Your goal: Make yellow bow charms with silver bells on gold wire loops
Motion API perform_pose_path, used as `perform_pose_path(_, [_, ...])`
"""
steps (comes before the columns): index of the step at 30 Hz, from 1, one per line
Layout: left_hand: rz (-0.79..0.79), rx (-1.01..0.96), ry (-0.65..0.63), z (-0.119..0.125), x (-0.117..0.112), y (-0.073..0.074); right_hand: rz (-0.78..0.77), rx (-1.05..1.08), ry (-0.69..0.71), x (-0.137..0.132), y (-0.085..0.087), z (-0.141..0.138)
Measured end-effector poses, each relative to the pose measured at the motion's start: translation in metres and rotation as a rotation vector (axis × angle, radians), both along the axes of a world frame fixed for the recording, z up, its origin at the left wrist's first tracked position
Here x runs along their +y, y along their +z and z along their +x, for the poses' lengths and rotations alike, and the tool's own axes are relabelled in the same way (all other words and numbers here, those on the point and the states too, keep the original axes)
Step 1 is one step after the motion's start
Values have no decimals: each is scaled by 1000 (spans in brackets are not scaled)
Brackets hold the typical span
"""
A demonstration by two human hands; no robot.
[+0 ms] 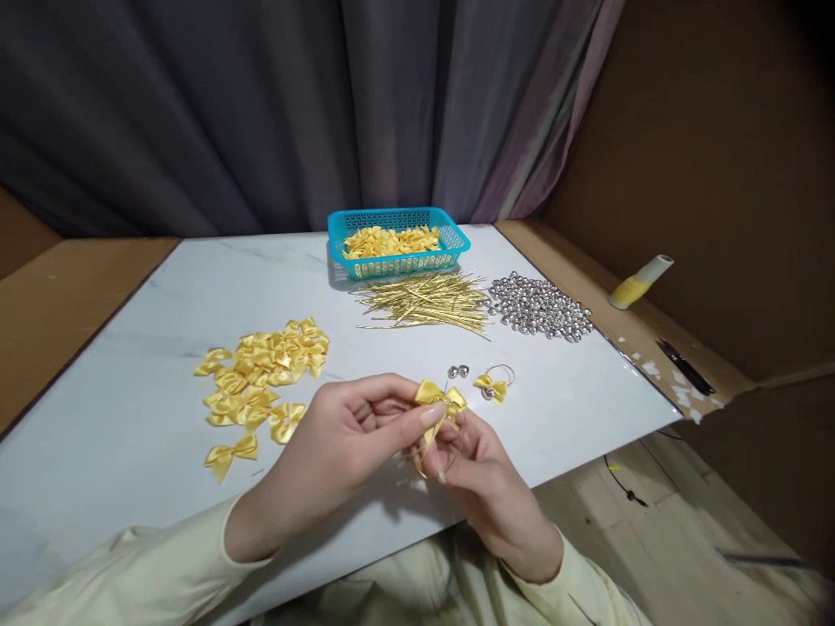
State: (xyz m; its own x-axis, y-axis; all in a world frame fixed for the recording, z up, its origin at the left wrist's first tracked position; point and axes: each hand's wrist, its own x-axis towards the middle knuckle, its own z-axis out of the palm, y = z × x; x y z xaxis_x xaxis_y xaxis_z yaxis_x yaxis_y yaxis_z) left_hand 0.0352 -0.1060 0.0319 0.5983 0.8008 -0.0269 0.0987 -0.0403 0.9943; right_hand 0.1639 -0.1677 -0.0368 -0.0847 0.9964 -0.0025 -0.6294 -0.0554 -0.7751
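Between thumb and fingers, my left hand (365, 435) pinches a yellow satin bow (428, 393) above the table's near edge. My right hand (486, 474) is closed just below it, its fingers around a thin gold tie (423, 461) that hangs in a loop from the bow. Part of the bow's lower side is hidden by the fingers. Just beyond the hands lie two silver bells (458, 371). Beside them rests another yellow bow (490, 388) with a silver bell and a looped gold tie. A pile of yellow bows (267, 361) spreads to the left of my left hand.
At the back stands a blue plastic basket (336, 239) holding more yellow bows. In front of it lie many gold ties (427, 300), with a heap of silver bells (541, 306) to their right. A yellow-and-white tube (639, 282) and a black cutter (686, 369) sit on the right-hand cardboard.
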Motion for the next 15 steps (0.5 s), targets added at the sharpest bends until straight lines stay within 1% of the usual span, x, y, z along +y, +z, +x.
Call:
perform_pose_path(3, [-30, -11, -38, 1, 0, 0, 12, -56, 46, 1, -1, 14])
perform_pose_path(4, [-36, -12, -50, 1, -1, 1, 13, -97, 41, 2, 0, 20])
perform_pose_path(5, [-41, -6, -61, 1, -1, 1, 9, -157, 5, 2, 1, 28])
perform_pose_path(6, [-42, 4, -69, 1, -1, 2, 15, -241, -65, 2, 3, 35])
perform_pose_path(9, [-39, 43, -86, 1, -2, 2, 116, -536, -353, 2, 16, 55])
perform_pose_path(10, [-38, 48, -97, 1, -2, 2, 159, -629, -402, 2, 22, 60])
perform_pose_path(11, [-40, 49, -114, 1, -3, 2, 209, -721, -404, 1, 28, 64])
perform_pose_path(12, [-44, 50, -135, 1, -3, 2, 273, -814, -370, 1, 35, 67])
perform_pose_path(15, [-67, 50, -190, 1, -4, 2, 457, -1081, -154, 4, 53, 72])
